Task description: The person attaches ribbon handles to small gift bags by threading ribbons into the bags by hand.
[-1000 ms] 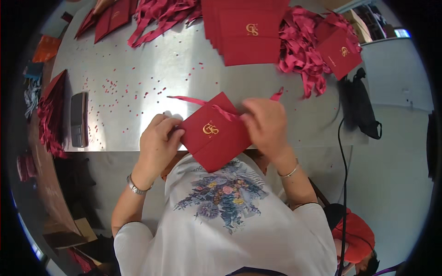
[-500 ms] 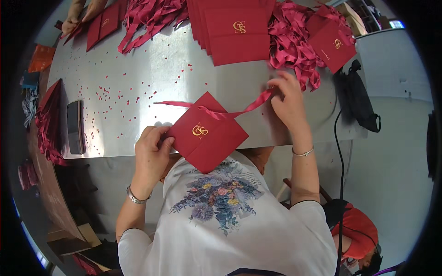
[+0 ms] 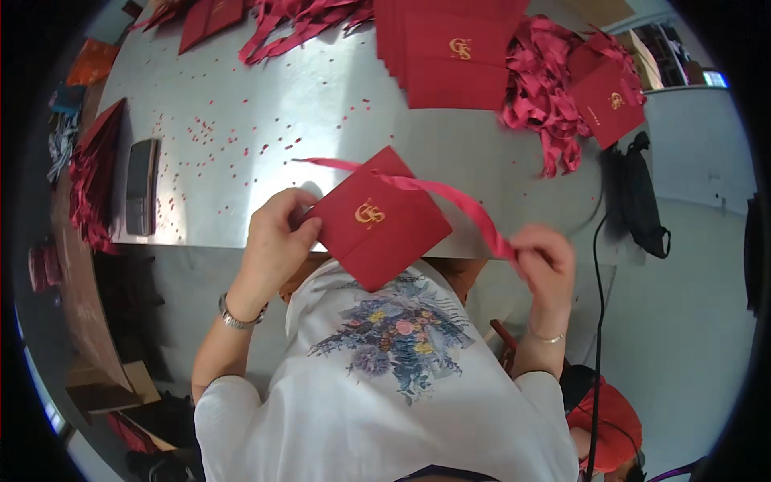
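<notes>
At the counter's near edge, the red folder [image 3: 379, 218] was held by its left corner in the closed grip of the left hand [image 3: 277, 241], turned like a diamond and partly hanging past the edge toward the body. The ribbon [image 3: 450, 199] was pinched at its end by the closed grip of the right hand [image 3: 544, 259] and drawn taut, down and to the right, off the counter. It was seen crossing the folder's upper corner, with a short tail lying on the counter [image 3: 321, 96] to the left. The threading was judged done for this folder; no knot or bow was yet visible, so tying appeared to be left. A stack of folders [image 3: 458, 56] and a heap of loose ribbons [image 3: 546, 88] lay at the far side, well apart. Bare steel dotted with red punch-outs [image 3: 233, 136] lay between, giving open room ahead. A phone [image 3: 141, 186] lay to the left, near the edge; a black bag [image 3: 642, 209] hung off the right side.
</notes>
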`<act>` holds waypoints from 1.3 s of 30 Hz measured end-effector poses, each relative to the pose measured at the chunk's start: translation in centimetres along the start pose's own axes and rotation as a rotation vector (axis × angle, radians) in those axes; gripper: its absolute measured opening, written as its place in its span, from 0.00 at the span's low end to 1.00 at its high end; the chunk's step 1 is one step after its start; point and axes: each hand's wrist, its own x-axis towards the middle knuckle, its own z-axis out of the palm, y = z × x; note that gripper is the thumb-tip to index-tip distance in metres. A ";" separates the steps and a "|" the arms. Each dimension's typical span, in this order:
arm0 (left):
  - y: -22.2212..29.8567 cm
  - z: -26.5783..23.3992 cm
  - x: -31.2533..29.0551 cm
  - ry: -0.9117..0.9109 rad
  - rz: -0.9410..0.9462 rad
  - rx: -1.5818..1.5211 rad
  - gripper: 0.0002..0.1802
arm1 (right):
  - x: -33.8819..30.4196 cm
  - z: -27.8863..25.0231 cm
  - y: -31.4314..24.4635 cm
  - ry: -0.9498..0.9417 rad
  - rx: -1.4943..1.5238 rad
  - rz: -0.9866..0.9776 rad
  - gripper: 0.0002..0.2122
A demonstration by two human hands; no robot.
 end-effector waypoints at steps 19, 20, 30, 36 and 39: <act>1.2 -0.6 1.2 -0.278 -0.187 -0.115 0.09 | 3.6 10.2 -0.3 -0.344 -0.191 -0.370 0.07; 1.2 -0.5 1.2 -0.269 -0.164 -0.109 0.09 | 4.0 10.5 0.0 -0.377 -0.239 -0.424 0.06; -0.1 0.5 0.7 -0.195 0.035 -0.074 0.09 | 4.7 13.5 3.6 -0.204 -0.331 0.016 0.06; 0.7 0.3 0.4 -0.201 -0.009 -0.079 0.07 | 5.3 15.0 4.2 -0.128 -0.529 -0.124 0.06; 0.0 0.4 0.2 -0.166 0.115 -0.042 0.06 | 5.6 15.4 4.2 -0.099 -0.569 -0.153 0.06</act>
